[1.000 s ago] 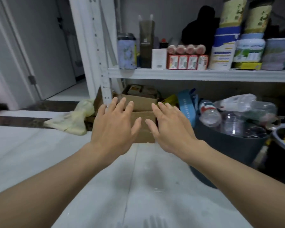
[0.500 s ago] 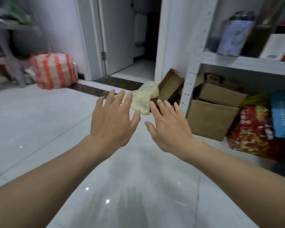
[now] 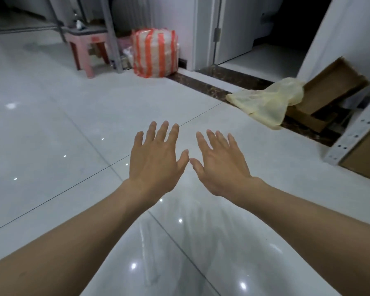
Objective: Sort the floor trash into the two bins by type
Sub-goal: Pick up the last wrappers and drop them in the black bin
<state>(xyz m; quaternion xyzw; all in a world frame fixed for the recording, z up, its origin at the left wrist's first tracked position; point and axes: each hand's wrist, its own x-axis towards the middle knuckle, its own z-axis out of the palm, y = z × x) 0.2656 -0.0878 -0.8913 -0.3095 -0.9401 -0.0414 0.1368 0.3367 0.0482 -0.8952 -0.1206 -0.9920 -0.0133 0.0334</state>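
Trash: one crumpled, translucent yellow bag (image 3: 269, 101) lies far right; left hand (image 3: 156, 163) and right hand (image 3: 221, 168), splayed, grasp nothing.

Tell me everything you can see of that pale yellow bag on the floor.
The yellow bag looks like thin, half-clear plastic film, limp and crumpled, with nothing visible inside. It lies mostly flat, its near end on the white floor and its middle across the dark strip by the doorway. Its far end bunches up against a tilted piece of brown cardboard. Neither the left hand nor the right hand touches it; both hover open, nearer the camera.
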